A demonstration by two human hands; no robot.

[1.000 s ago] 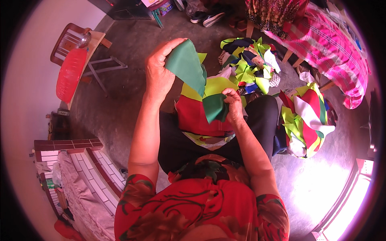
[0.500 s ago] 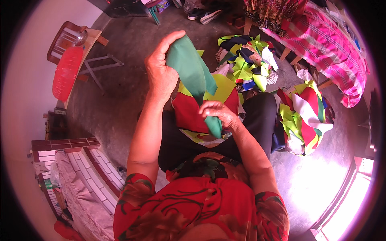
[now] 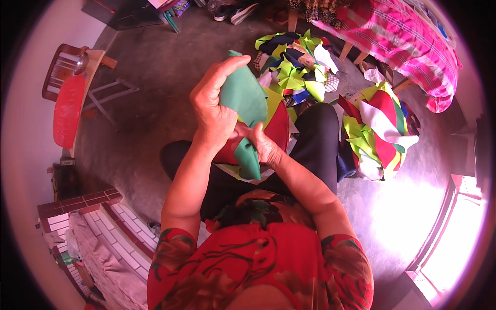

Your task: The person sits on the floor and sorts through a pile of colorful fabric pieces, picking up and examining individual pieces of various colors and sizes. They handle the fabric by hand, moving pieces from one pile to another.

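Overall, the dark grey floor (image 3: 144, 98) covers the largest area; clock positions refer to the view, twelve at the top. The seated person, wearing a red patterned shirt (image 3: 258, 253), occupies six o'clock. A pink checked cloth (image 3: 395, 49) hangs at two o'clock. A bundle of cloth (image 3: 382, 132), mainly red, white and yellow-green, stands at three o'clock, near the knee. A loose pile of scraps (image 3: 299, 67) lies on the floor at one o'clock. A red plastic item (image 3: 68, 111), kind unclear, is positioned between nine and ten o'clock, near a brown chair (image 3: 61, 72). Red cloth (image 3: 279, 126) with a yellow-green edge rests at the lap, partly hidden behind the hands. The green cloth (image 3: 245, 98) is located just above centre, toward twelve o'clock. The left hand (image 3: 213, 106) grips its upper portion, one finger extended. The right hand (image 3: 261, 144) grips its narrow section, thumb uppermost; a tapered end hangs below. Shoes (image 3: 237, 13) sit at twelve o'clock.
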